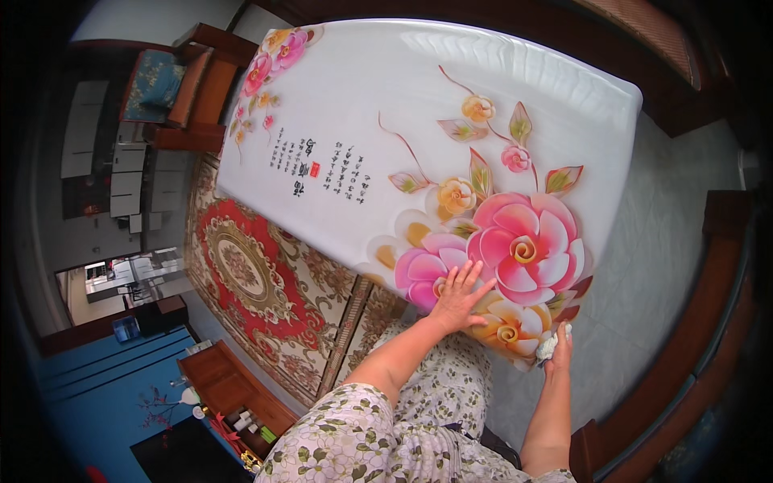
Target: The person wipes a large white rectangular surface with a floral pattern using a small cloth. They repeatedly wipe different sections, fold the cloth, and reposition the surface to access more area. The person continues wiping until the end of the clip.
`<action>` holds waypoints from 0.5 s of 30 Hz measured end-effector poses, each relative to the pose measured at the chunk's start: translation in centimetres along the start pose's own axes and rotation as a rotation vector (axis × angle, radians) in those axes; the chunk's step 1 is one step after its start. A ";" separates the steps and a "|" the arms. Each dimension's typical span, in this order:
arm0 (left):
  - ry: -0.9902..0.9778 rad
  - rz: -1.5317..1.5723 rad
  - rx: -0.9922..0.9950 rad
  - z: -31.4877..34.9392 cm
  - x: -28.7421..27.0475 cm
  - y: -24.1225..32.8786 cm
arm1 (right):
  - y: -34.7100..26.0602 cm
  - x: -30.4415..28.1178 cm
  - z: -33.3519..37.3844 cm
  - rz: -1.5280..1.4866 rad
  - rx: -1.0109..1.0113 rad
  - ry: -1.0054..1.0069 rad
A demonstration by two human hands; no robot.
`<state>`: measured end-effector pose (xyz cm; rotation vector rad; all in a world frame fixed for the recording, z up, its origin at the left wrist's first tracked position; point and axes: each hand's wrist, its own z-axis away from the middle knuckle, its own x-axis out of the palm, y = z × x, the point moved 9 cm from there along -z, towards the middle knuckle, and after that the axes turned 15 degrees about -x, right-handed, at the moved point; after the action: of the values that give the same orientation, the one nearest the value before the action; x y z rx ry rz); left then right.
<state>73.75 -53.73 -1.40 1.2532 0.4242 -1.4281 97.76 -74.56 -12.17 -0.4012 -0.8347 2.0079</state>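
A long table lies under a glossy white tablecloth (354, 88) printed with large pink and yellow flowers and dark lettering. My left hand (459, 302) rests flat on the cloth near its close edge, fingers spread over the printed petals. At the near right corner, my right hand (560, 350) is closed around a crumpled pale cloth (548, 348), held against the side of the table's corner. Part of that cloth is hidden by the fingers.
A red and beige patterned carpet (250, 266) covers the floor to the left. Dark wooden seating (721, 266) runs along the right, and a wooden chair with a blue cushion (161, 84) stands at the far left. A wooden cabinet (233, 386) is at the lower left.
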 end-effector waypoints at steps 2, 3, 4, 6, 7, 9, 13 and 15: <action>0.002 -0.004 0.003 -0.1 0.4 -0.1 | -0.9 0.2 0.5 -0.001 -0.053 0.072; 0.002 -0.009 0.007 -0.2 0.5 -0.2 | -1.1 0.5 0.8 -0.004 -0.079 0.109; -0.012 -0.017 -0.003 -0.5 0.5 -0.1 | -1.4 0.7 0.9 0.007 -0.084 0.112; -0.054 -0.015 0.000 -0.7 0.8 0.3 | -1.9 0.2 1.1 0.037 -0.105 0.145; -0.057 0.004 0.002 -0.7 0.9 0.4 | -1.6 -0.3 0.7 0.031 -0.113 0.135; -0.041 0.042 0.007 -0.5 1.1 0.1 | -0.7 -1.1 -0.2 0.042 -0.121 0.133; 0.004 0.076 0.006 -0.5 1.0 0.2 | -1.6 -0.1 0.4 0.052 -0.115 0.163; 0.013 0.080 0.010 -0.5 1.2 0.5 | -2.0 -0.2 0.6 0.052 -0.124 0.187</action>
<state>74.65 -53.99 -2.39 1.2743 0.3724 -1.3562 98.71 -74.27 -10.36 -0.6775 -0.8404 1.9365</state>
